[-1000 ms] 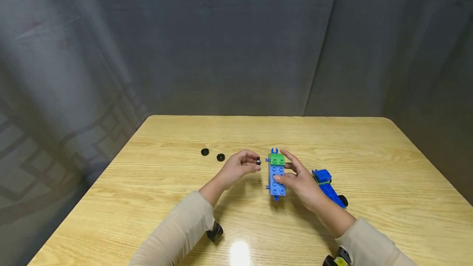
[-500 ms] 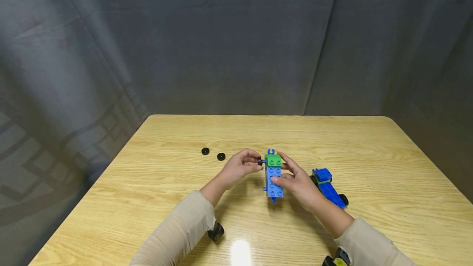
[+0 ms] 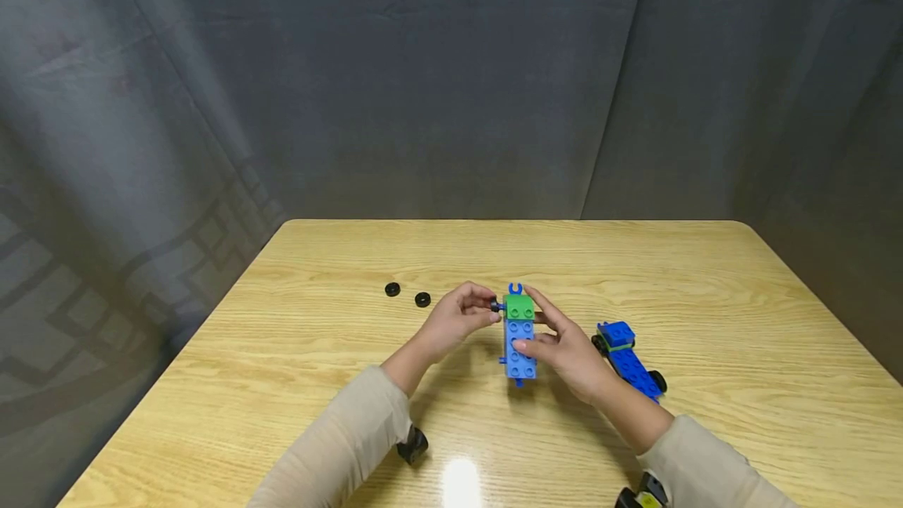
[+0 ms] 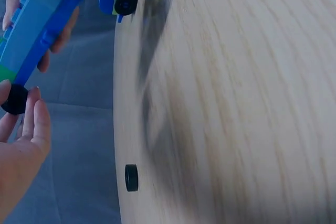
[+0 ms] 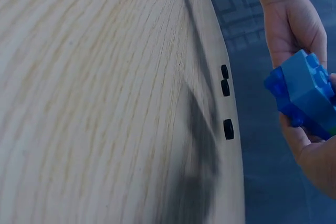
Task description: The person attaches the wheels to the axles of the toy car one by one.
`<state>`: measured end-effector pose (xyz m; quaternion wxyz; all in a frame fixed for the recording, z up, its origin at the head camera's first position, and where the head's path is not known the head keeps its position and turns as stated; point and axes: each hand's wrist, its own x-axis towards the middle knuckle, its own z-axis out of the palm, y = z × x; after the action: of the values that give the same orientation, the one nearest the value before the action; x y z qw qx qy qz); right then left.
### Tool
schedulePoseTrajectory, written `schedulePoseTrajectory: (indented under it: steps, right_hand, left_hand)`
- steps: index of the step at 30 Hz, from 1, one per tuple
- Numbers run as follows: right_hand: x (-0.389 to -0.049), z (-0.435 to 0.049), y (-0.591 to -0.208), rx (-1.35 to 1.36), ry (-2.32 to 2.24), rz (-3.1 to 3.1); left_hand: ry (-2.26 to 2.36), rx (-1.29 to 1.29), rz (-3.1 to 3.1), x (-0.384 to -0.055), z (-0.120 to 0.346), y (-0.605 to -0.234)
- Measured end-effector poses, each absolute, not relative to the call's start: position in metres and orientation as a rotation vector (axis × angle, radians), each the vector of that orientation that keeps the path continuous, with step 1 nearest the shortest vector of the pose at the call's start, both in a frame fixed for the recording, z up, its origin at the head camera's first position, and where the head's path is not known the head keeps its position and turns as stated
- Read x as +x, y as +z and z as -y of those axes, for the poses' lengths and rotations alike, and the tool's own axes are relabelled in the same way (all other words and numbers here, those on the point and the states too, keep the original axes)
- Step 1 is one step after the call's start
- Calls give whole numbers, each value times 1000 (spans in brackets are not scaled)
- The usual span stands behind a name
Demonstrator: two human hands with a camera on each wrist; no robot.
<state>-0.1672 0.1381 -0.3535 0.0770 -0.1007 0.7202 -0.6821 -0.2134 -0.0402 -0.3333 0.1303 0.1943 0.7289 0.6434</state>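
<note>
My left hand point(image 3: 458, 312) pinches a small black wheel point(image 4: 16, 99) between thumb and fingers. The wheel is right at the end of a blue axle peg on the upper left side of a toy car body point(image 3: 520, 347). Light blue studded bricks make up this body, with a green brick point(image 3: 520, 306) at the far end and a blue hook beyond it. My right hand point(image 3: 571, 351) grips the body from the right, thumb on the studs. A second peg point(image 3: 502, 361) sticks out bare lower down the left side. In the right wrist view the body's near end point(image 5: 302, 87) shows.
Two loose black wheels, one farther left point(image 3: 392, 289) and one nearer point(image 3: 422, 299), lie left of the hands. In the right wrist view another black wheel point(image 5: 228, 129) shows on the table point(image 3: 317, 398). A blue toy car point(image 3: 631, 363) with black wheels stands to the right.
The wheel in my left hand has gone from apart from the body to the end of the upper peg. The body has shifted slightly left in my right hand.
</note>
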Motion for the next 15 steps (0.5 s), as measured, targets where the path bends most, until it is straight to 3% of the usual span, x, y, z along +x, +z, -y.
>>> schedulePoseTrajectory:
  steps: [15]
  right_hand:
    - [-167,-131,-358,-397,-2084,-2182]
  left_hand:
    - [1762,679,-2383,-205,38,-331]
